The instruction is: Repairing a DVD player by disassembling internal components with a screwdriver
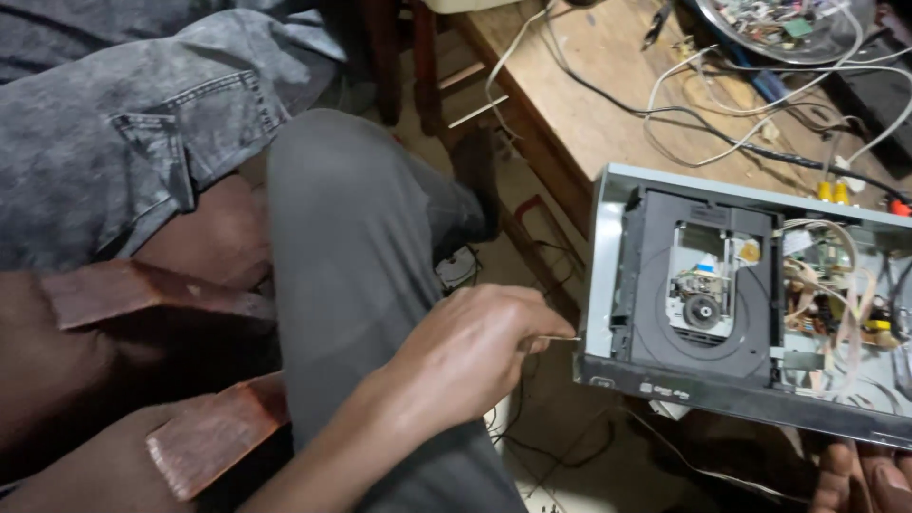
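An opened disc player (602,285) with a grey metal case is held out past the table edge. Its black disc tray (655,313), laser unit (701,306) and wired circuit boards (845,285) are exposed. My left hand (475,351) is closed on a thin metal tool (559,338), whose tip touches the player's left side wall. Only the fingertips of my right hand (855,480) show, at the bottom right under the player's front edge, where they seem to support it.
My knee in grey trousers (351,218) is just left of the player. Another person's leg in washed grey jeans (142,123) fills the upper left. A wooden table (579,104) carries white and black cables (703,123) and a bowl of parts (779,24). Wooden armrests (142,294) lie at the left.
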